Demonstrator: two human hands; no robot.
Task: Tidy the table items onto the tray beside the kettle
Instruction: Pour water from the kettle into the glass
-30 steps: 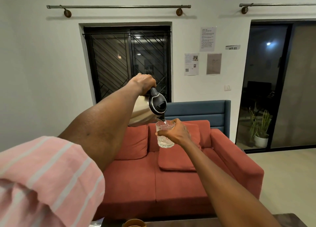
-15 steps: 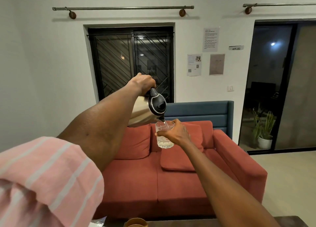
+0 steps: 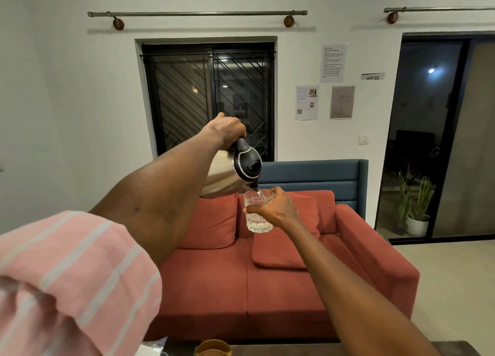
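My left hand (image 3: pixel 227 129) grips the black handle of a steel kettle (image 3: pixel 223 175), tipped with its spout down and to the right. A thin stream of water runs from the spout into a clear glass tumbler (image 3: pixel 258 213). My right hand (image 3: pixel 277 208) holds that glass from the right side, raised in front of me at chest height. The glass is partly filled. No tray is visible in the frame.
A red sofa (image 3: pixel 267 283) with cushions stands straight ahead, a blue panel behind it. At the bottom edge I see the dark table edge (image 3: pixel 450 349), a brown cup rim (image 3: pixel 213 347) and a white packet (image 3: pixel 152 347). A potted plant (image 3: pixel 416 208) stands by the dark glass door on the right.
The view has shifted slightly, so the room sits a little further right. Both hands keep the same hold, with the kettle still tipped over the glass.
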